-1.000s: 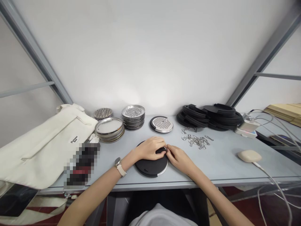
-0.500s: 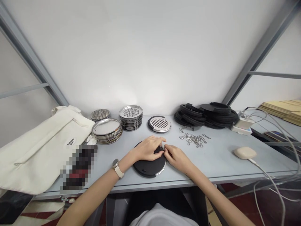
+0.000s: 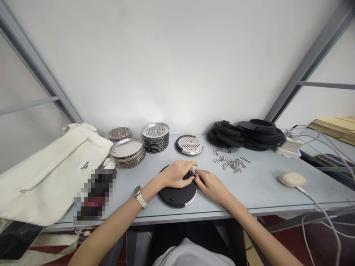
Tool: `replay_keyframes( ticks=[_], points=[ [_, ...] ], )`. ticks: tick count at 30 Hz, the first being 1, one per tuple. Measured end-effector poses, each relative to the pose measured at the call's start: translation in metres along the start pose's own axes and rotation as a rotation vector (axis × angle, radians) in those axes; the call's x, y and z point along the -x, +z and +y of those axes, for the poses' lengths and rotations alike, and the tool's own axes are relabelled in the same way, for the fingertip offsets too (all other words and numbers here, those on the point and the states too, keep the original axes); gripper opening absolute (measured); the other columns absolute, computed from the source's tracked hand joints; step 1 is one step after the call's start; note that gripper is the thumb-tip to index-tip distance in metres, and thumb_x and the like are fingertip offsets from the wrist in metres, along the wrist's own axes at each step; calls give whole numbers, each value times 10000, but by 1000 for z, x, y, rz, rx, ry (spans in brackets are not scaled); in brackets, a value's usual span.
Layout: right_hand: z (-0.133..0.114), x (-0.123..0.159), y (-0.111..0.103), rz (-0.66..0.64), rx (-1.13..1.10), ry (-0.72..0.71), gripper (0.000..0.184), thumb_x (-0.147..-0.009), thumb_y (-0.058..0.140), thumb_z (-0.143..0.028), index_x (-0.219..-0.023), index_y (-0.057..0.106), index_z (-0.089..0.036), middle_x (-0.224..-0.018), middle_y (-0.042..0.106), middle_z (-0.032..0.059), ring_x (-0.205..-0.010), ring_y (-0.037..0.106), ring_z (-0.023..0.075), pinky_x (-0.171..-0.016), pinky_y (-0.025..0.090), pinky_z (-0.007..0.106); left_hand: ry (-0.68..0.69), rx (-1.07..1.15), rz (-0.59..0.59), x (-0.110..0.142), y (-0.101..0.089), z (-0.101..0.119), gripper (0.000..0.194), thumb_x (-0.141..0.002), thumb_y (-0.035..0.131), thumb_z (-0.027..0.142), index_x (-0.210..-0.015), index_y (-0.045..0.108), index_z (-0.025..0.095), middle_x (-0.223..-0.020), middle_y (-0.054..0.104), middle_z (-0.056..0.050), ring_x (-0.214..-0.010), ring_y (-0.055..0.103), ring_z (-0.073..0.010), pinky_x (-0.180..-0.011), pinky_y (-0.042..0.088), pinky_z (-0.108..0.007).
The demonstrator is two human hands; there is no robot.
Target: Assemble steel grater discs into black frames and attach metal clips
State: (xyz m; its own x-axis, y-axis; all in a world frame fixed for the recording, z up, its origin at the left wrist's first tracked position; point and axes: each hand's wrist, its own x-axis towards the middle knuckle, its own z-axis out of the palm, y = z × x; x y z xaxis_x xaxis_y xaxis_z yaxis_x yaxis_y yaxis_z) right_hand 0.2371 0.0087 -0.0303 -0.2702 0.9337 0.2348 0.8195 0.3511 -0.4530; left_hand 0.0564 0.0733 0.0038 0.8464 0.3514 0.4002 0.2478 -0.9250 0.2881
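Observation:
A round black plastic holder (image 3: 177, 194) lies on the table before me, with a strip of silvery metal rim showing along its right edge. My left hand (image 3: 177, 175) rests over its top, thumb and forefinger curled around a small metal clip (image 3: 192, 173) near the upper right edge. The fingers of my right hand (image 3: 209, 183) are pinched together at that clip from the right. My fingertips partly cover the clip, so how it sits on the holder is hidden. Several loose metal clips (image 3: 230, 164) lie in a pile to the right.
Along the wall stand a stack of metal grater plates (image 3: 155, 138), a stack of round metal discs (image 3: 127, 153), a perforated plate in a black holder (image 3: 190, 145) and piled black holders (image 3: 257, 136). A white bag (image 3: 61, 173) lies left; a beige mouse-like object (image 3: 292, 179) with cable lies right.
The view has shifted slightly, moving the scene a little within the picture. Both hands keep the same grip at the clip on the black holder.

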Motion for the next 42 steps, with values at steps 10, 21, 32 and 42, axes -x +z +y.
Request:
replay_keyframes(
  ticks=[10, 21, 32, 42],
  points=[
    [0, 1, -1, -16, -60, -6, 236, -950, 328, -255, -994, 546, -174, -793, 639, 61, -682, 580, 172, -638, 392, 263, 53, -92, -52, -1, -1, 2, 123, -865, 477, 212, -977, 501, 166, -887, 588, -67, -827, 555, -199, -768, 444, -318],
    [0, 1, -2, -8, -65, -13, 248, -950, 328, -258, -995, 559, -177, -803, 646, 64, -686, 582, 177, -632, 400, 266, 101, -151, -59, -2, 0, 0, 77, -886, 446, 218, -922, 484, 161, -857, 562, -72, -809, 533, -201, -735, 441, -321],
    [1, 0, -1, 0, -84, -33, 247, -952, 324, -246, -950, 562, -180, -804, 652, 61, -685, 588, 174, -627, 402, 265, 116, -174, -75, -2, -3, 2, 50, -880, 466, 204, -895, 475, 157, -856, 565, -69, -809, 527, -198, -740, 436, -310],
    [1, 0, 0, 1, -66, -34, 249, -952, 320, -240, -959, 561, -179, -819, 656, 66, -707, 598, 182, -645, 414, 274, 117, -161, -64, -2, -3, 2, 53, -875, 465, 208, -898, 478, 161, -862, 571, -74, -812, 540, -203, -731, 443, -317]
  ],
)
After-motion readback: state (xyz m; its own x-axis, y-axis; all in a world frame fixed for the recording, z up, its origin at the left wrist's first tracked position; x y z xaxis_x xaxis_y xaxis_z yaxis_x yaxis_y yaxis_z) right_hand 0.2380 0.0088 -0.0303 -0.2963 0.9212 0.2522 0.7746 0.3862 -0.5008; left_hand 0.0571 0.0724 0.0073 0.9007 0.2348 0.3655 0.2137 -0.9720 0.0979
